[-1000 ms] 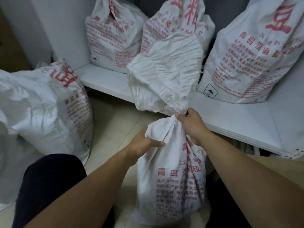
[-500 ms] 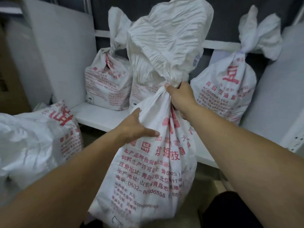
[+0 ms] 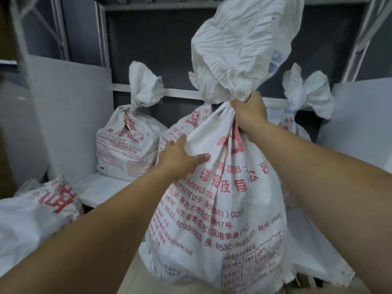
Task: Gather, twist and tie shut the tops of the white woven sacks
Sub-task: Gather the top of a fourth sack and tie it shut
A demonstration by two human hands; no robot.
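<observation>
A person's right hand (image 3: 249, 112) clamps the gathered neck of a white woven sack (image 3: 216, 198), fingers curled tight round the bunched fabric, holding it up in front of a white shelf (image 3: 99, 187) in a storage bay. Above the fist the loose top (image 3: 239, 45) of the sack flares out, crumpled and unprinted, rising to the upper edge of the view. The left hand (image 3: 180, 158) lies wide against the sack's upper left shoulder, palm on the weave and thumb stretched across the red-printed front. Its fingers reach round the side, where they are partly hidden. The sack hangs full and rounded below both hands, its face covered in red Chinese lettering and telephone numbers, its lower hem frayed. Whether its base rests on anything cannot be told.

Behind it, 3 more sacks stand on the shelf. The tied sack (image 3: 127, 145) is at the left, its knotted top upright against the dark back panel (image 3: 152, 39). The middle sack (image 3: 186, 124) is mostly hidden behind the held one, just beside the left hand. The right-side sack (image 3: 305, 96) shows behind the right forearm, its knotted top spread in 2 lobes. A low sack (image 3: 38, 209), also printed in red, lies at the far left below shelf level, well apart from both hands. Grey metal uprights (image 3: 61, 28) frame the bay.
</observation>
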